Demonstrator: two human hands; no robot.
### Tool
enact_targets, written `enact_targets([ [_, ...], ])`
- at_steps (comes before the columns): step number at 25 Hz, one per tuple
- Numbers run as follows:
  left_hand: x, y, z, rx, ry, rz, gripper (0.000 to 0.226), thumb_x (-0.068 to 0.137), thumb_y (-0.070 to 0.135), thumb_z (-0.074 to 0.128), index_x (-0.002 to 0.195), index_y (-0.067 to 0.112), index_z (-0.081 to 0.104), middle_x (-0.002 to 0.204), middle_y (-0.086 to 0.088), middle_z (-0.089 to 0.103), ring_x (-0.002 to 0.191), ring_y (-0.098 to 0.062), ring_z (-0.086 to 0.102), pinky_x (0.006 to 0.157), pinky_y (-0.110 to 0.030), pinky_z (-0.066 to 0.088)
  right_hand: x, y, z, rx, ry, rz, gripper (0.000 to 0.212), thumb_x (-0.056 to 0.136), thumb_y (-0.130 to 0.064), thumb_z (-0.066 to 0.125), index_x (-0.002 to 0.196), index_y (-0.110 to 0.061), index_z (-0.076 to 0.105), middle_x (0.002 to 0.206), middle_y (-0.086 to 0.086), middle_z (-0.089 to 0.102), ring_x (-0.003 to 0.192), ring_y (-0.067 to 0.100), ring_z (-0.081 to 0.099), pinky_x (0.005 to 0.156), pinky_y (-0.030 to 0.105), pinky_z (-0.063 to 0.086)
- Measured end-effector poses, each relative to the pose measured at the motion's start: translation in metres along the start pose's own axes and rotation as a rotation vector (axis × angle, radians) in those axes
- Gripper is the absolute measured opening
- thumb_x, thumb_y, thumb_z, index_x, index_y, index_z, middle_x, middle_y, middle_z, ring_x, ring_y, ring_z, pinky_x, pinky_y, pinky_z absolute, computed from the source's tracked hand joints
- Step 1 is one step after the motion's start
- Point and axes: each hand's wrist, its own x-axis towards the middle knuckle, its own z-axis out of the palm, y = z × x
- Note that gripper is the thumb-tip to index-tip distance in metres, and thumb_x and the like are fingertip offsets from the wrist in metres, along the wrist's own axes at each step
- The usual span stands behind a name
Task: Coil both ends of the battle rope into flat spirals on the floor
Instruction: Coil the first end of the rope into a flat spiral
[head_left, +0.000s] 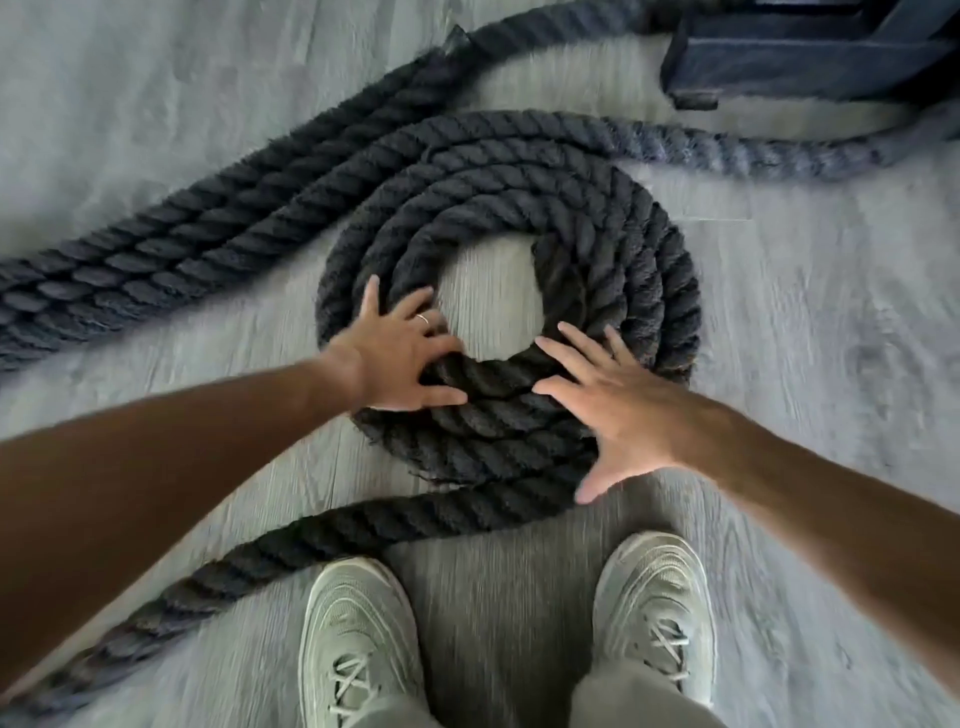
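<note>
A thick black battle rope lies on the grey floor wound into a flat spiral (613, 228) with a bare patch of floor at its centre. My left hand (400, 358) rests flat on the spiral's near-left side, fingers spread, a ring on one finger. On the near-right side my right hand (608, 410) hovers at or just over the turns, fingers also spread; neither hand grips anything. A loose stretch of rope (291, 540) runs from the spiral's near edge down to the lower left. Two more lengths of rope (171, 234) run side by side from the left toward the top.
My two light grey shoes, the left shoe (358, 634) and the right shoe (654, 608), stand just before the spiral. A dark metal base (800, 57) of some equipment sits at the top right, with rope passing around it. The floor is grey wood-look planks (810, 312).
</note>
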Motion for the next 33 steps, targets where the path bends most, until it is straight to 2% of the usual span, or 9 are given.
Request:
enact_targets([
  [3, 0.008, -0.034, -0.010, 0.111, -0.106, -0.004, 0.095, 0.068, 0.095, 0.008, 0.148, 0.049, 0.030, 0.166, 0.007, 0.006, 0.150, -0.035, -0.020, 0.110, -0.079, 0.008, 0.010, -0.057, 0.015, 0.052, 0.064, 0.043, 0.144, 0.050, -0.084, 0.076, 0.160, -0.021, 0.008, 0.165, 0.010, -0.023, 0.149, 0.037, -0.026, 0.116, 0.067, -0.011],
  [6, 0.008, -0.031, -0.011, 0.056, -0.181, 0.000, 0.097, 0.068, 0.090, 0.010, 0.151, 0.044, 0.026, 0.164, 0.014, 0.007, 0.148, -0.043, -0.019, 0.106, -0.078, 0.024, 0.020, -0.088, 0.028, 0.059, 0.065, 0.129, 0.150, 0.051, -0.077, 0.081, 0.160, -0.012, 0.002, 0.162, 0.014, -0.031, 0.145, 0.044, -0.033, 0.117, 0.069, -0.007],
  [11, -0.001, -0.022, -0.010, -0.037, -0.158, -0.038, 0.096, 0.071, 0.086, 0.006, 0.152, 0.038, 0.025, 0.162, 0.014, 0.016, 0.149, -0.048, -0.008, 0.100, -0.071, 0.041, 0.018, -0.081, 0.035, 0.117, 0.122, 0.101, 0.147, 0.046, -0.075, 0.078, 0.161, -0.014, 0.008, 0.165, 0.011, -0.025, 0.147, 0.039, -0.032, 0.117, 0.065, -0.013],
  [14, -0.011, -0.007, -0.006, -0.062, -0.079, -0.106, 0.093, 0.074, 0.085, 0.003, 0.148, 0.036, 0.029, 0.160, 0.014, 0.022, 0.144, -0.047, 0.013, 0.091, -0.065, 0.049, 0.011, -0.063, 0.035, 0.083, 0.135, 0.034, 0.144, 0.045, -0.077, 0.074, 0.161, -0.018, 0.012, 0.167, 0.006, -0.020, 0.150, 0.034, -0.028, 0.118, 0.059, -0.015],
  [20, -0.017, 0.069, 0.014, -0.122, 0.036, -0.418, 0.087, 0.083, 0.082, 0.000, 0.141, 0.028, 0.036, 0.148, 0.009, 0.040, 0.120, -0.041, 0.036, 0.063, -0.046, 0.040, -0.007, 0.013, 0.001, -0.063, -0.032, -0.053, 0.142, 0.043, -0.061, 0.087, 0.159, -0.035, 0.010, 0.164, -0.013, -0.029, 0.148, 0.019, -0.034, 0.120, 0.056, -0.015],
  [23, -0.022, 0.068, 0.021, -0.096, 0.145, -0.457, 0.088, 0.082, 0.084, -0.009, 0.142, 0.036, 0.033, 0.155, 0.005, 0.034, 0.118, -0.036, 0.037, 0.077, -0.052, 0.044, -0.007, -0.019, 0.004, -0.076, -0.008, 0.080, 0.142, 0.048, -0.056, 0.093, 0.160, -0.023, 0.011, 0.166, -0.003, -0.025, 0.151, 0.035, -0.024, 0.119, 0.068, -0.007],
  [26, -0.019, 0.029, 0.016, -0.032, 0.185, -0.410, 0.092, 0.080, 0.087, -0.013, 0.148, 0.042, 0.030, 0.166, -0.004, 0.014, 0.140, -0.040, 0.023, 0.103, -0.072, 0.021, 0.002, -0.070, 0.015, 0.108, 0.078, 0.103, 0.136, 0.053, -0.072, 0.085, 0.159, -0.027, 0.012, 0.167, 0.009, -0.016, 0.151, 0.039, -0.019, 0.117, 0.068, -0.009],
  [29, -0.005, -0.021, 0.009, -0.048, 0.011, -0.159, 0.106, 0.062, 0.102, -0.006, 0.148, 0.050, 0.026, 0.167, 0.008, 0.001, 0.151, -0.038, -0.009, 0.109, -0.079, 0.008, 0.012, -0.108, 0.030, 0.139, 0.155, 0.061, 0.119, 0.064, -0.065, 0.083, 0.158, -0.036, 0.017, 0.168, 0.007, -0.017, 0.150, 0.042, -0.025, 0.115, 0.072, -0.009],
  [33, 0.009, -0.039, 0.003, 0.066, -0.140, -0.024, 0.109, 0.057, 0.103, 0.003, 0.150, 0.049, 0.020, 0.165, 0.014, 0.009, 0.149, -0.044, -0.015, 0.107, -0.081, 0.016, 0.016, -0.115, 0.044, 0.163, 0.223, 0.105, 0.113, 0.063, -0.058, 0.082, 0.157, -0.043, 0.022, 0.169, 0.005, -0.014, 0.149, 0.042, -0.027, 0.115, 0.072, -0.010],
])
